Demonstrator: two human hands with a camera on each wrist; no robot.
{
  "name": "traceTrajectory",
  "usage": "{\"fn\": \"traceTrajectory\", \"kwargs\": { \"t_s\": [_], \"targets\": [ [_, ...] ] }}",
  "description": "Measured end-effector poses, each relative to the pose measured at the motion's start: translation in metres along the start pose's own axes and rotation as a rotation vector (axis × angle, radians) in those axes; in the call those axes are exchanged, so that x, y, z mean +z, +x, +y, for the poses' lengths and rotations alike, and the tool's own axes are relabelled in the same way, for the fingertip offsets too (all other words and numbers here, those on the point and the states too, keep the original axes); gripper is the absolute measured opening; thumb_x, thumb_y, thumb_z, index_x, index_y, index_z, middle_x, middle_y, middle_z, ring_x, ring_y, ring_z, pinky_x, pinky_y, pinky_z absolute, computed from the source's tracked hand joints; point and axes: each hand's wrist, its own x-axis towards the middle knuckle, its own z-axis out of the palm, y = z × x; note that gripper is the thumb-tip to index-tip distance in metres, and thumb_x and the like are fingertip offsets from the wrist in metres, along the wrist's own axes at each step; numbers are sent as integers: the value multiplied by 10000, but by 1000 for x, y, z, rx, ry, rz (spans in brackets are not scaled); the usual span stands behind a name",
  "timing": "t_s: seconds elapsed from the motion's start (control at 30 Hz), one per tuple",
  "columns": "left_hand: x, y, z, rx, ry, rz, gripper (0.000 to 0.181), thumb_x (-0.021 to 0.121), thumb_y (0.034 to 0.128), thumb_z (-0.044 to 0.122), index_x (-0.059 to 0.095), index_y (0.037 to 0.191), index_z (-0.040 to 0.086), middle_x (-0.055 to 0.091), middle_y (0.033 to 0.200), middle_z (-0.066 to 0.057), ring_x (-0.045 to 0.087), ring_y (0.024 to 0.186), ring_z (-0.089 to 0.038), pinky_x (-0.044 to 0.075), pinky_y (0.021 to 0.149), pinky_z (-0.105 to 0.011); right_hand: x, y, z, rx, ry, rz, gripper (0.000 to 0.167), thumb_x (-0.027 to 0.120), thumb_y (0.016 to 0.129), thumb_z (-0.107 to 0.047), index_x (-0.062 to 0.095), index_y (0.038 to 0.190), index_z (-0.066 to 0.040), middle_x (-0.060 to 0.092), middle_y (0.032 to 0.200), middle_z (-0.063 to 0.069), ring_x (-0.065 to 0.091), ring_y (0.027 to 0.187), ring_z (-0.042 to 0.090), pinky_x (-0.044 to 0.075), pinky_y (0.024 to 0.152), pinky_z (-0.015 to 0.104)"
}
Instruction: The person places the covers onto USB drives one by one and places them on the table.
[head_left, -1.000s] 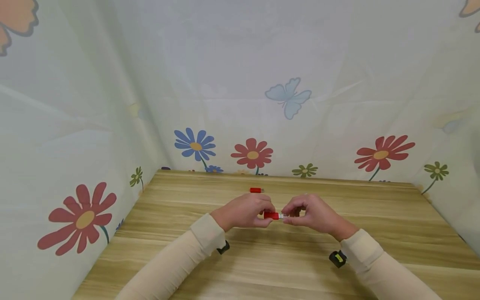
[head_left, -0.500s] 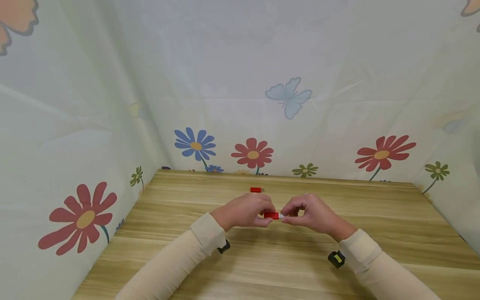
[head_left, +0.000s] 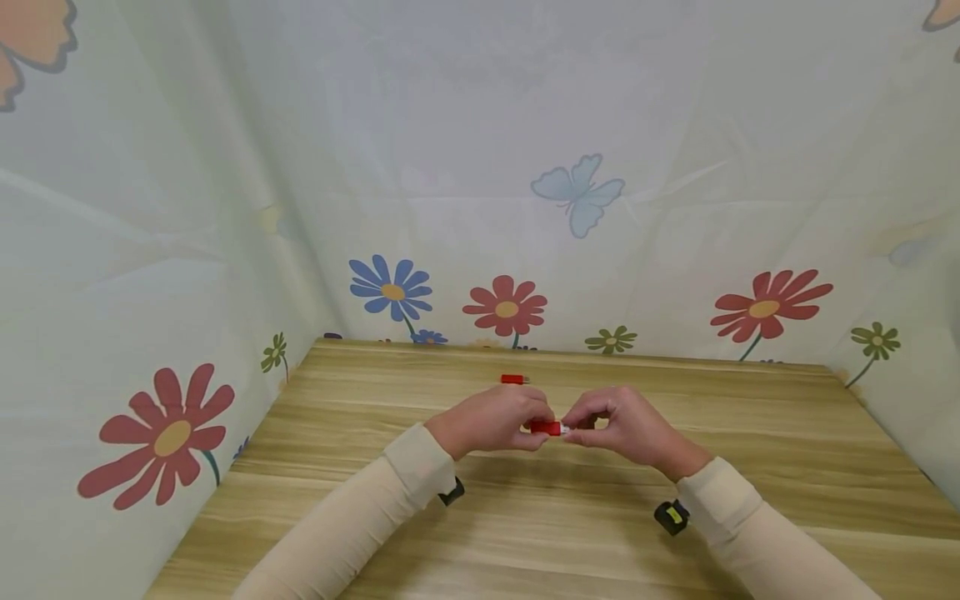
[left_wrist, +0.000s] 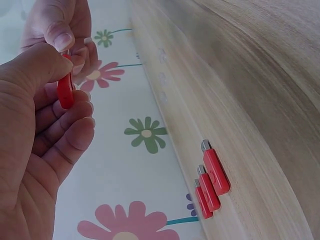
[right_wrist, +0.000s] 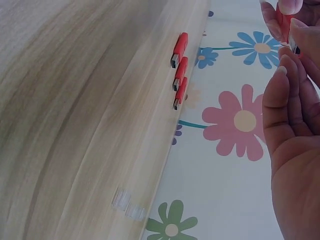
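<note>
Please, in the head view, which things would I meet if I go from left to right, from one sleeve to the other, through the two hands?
Left sleeve → left hand → held USB stick → right hand → right sleeve.

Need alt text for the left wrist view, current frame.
Left hand pinches a red USB stick, with the right hand at its plug end. Three more red sticks, metal plugs bare, lie side by side on a wooden table, with small clear pieces farther along it.
</note>
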Motion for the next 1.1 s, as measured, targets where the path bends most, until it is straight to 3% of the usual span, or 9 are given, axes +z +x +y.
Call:
{"fn": "traceTrajectory", "kwargs": {
  "t_s": [0.47,0.77,1.1],
  "targets": [
    [2,-1,-3,20,40,-5,166,766,925,234,782,1065,147,700,979,46,585,817,-41,504,797,-87,5,3,4,-35,20,22,151,843,844,-191,819,989,-224,782,957,-54,700,814,75,610,720,305],
    [-2,-2,-5,19,32,24,124,764,921,219,769,1017,141,688,923,47,574,779,-53,510,780,-124,3,8,1,48,-26,4,131,839,857,-290,794,977,-268,763,926,-101,666,765,83,595,711,297],
    [-2,-2,-7,-49,46,1,188,768,928,259,771,1073,139,703,974,32,581,817,-72,527,796,-156,9,19,-2,26,-104,1,140,839,861,-245,796,994,-247,746,905,-104,630,757,68,589,714,307]
  ]
}}
